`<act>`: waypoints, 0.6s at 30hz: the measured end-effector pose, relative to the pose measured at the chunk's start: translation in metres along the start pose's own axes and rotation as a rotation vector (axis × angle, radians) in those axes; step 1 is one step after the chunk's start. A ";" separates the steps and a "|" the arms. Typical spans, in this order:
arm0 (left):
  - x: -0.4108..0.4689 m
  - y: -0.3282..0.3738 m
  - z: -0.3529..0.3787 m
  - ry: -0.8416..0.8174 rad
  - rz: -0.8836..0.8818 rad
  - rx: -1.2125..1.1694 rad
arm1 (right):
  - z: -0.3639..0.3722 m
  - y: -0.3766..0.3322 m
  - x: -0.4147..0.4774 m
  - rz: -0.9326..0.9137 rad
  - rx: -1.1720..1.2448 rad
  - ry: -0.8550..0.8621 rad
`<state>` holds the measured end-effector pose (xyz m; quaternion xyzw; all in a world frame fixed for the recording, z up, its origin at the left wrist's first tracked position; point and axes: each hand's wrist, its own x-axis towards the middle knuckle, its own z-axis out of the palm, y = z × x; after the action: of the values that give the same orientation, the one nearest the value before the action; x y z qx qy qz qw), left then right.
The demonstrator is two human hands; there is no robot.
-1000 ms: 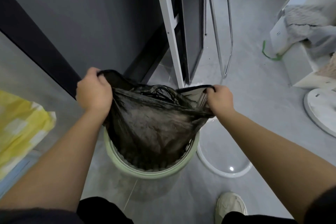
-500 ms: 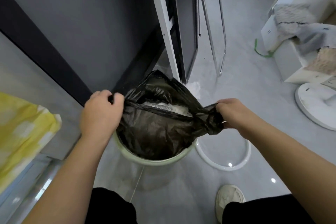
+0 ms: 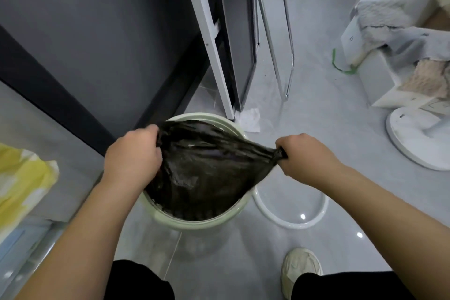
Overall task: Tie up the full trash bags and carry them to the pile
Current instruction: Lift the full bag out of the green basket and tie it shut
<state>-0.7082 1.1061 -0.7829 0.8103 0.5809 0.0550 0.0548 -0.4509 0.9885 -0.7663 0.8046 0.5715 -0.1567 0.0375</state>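
Bag mouth: a second ago it gapes wide between my fists, half a second ago white rubbish shows through the gap, and now the black trash bag (image 3: 202,168) is drawn flat, its mouth pulled shut across the top
Left hand: my left hand (image 3: 134,156) is fisted on the bunched left edge of the film, knuckles up, over the bin's left rim
Right hand: my right hand (image 3: 304,156) is clenched on the right corner, which has gone from a loose fold to a tight twisted tail, pulled out past the rim
Where the bag sits: its body is down in the pale green bin (image 3: 194,223), lower than a second ago, not lifted clear yet
Floor: white ring (image 3: 289,223) just right of the bin, my shoe (image 3: 300,269) nearer me, crumpled paper (image 3: 248,119) by the white frame
What it means: I judge both ends are gathered enough to cross for a knot; carrying is not begun
Watch: thin film, stretched hard, may tear
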 end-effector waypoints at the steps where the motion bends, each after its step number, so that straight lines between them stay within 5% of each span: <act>1: 0.002 0.002 0.000 0.051 -0.015 -0.061 | 0.001 0.004 0.002 0.000 0.070 0.042; 4: 0.006 0.007 0.000 0.126 0.006 -0.293 | 0.002 0.005 0.007 -0.091 0.294 0.057; 8: 0.002 0.020 -0.001 0.012 0.174 -0.532 | 0.004 -0.014 0.012 -0.223 0.576 -0.032; 12: -0.001 0.022 -0.010 0.064 0.244 -0.561 | 0.012 -0.042 0.023 -0.293 0.788 -0.198; 18: -0.011 0.003 -0.027 0.153 0.042 -0.676 | 0.024 -0.096 0.044 -0.420 0.735 -0.276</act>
<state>-0.7133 1.0949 -0.7560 0.7518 0.5153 0.3058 0.2752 -0.5323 1.0552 -0.7909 0.6025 0.6186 -0.4595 -0.2079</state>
